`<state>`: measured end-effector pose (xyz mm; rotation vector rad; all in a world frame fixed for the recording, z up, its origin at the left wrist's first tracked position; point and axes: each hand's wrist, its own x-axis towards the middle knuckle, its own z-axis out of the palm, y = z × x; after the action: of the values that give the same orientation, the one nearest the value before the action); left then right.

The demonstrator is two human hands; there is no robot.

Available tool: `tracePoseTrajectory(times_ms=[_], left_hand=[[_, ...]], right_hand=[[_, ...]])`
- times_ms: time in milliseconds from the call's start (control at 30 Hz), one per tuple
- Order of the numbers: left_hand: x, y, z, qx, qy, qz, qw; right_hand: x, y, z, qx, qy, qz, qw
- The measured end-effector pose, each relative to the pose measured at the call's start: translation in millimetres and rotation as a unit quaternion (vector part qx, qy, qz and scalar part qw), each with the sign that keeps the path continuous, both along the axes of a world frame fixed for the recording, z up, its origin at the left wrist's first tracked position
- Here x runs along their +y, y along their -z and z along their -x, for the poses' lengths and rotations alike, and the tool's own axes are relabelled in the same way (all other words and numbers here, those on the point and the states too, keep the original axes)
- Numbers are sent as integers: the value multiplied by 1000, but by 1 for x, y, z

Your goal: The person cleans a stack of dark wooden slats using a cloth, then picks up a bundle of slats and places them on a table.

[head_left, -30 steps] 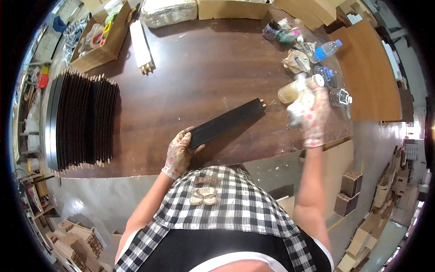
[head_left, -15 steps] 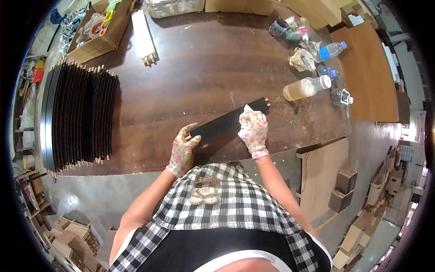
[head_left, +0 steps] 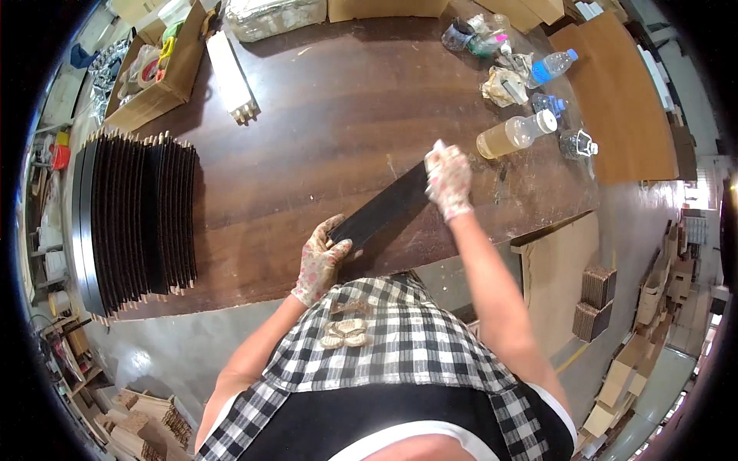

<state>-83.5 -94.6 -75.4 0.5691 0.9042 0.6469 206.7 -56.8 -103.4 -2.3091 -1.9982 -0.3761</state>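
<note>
One strip in hand: a long black strip [head_left: 382, 213] lies slantwise on the dark wooden table [head_left: 307, 138], just in front of me, near the table's front edge
Left hand: my gloved left hand [head_left: 319, 261] is closed over the near end of the strip, fingers curled on top, pinning it to the table
Right hand: my gloved right hand [head_left: 448, 178] is bunched into a loose fist at the far end, pressing down on it; something pale may be wadded in it, I cannot tell
Progress: my guess is the row of black panels [head_left: 134, 219] standing on edge to my left is the batch, and this strip is one piece mid-way through; whether those are done or waiting I cannot tell
Bottle: a clear plastic bottle [head_left: 516, 132] lies on its side past my right hand, part full of yellowish liquid, white cap on
Water bottle: a blue-capped bottle [head_left: 550, 66] lies farther right
Cardboard box: an open box [head_left: 154, 84] at far left holds tape rolls and colourful odds
</note>
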Motion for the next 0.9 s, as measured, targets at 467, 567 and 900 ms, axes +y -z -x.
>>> tracePoseTrajectory(times_ms=[467, 567, 900], left_hand=[[10, -11, -10, -10, 9, -15, 1000], [14, -8, -12, 14, -3, -26, 1000], [26, -23, -7, -32, 36, -6, 999]], right_hand=[[22, 14, -13, -9, -86, -125, 988], [9, 6, 40, 84, -28, -54, 995], [-8, 17, 30, 219, -81, -193, 953]])
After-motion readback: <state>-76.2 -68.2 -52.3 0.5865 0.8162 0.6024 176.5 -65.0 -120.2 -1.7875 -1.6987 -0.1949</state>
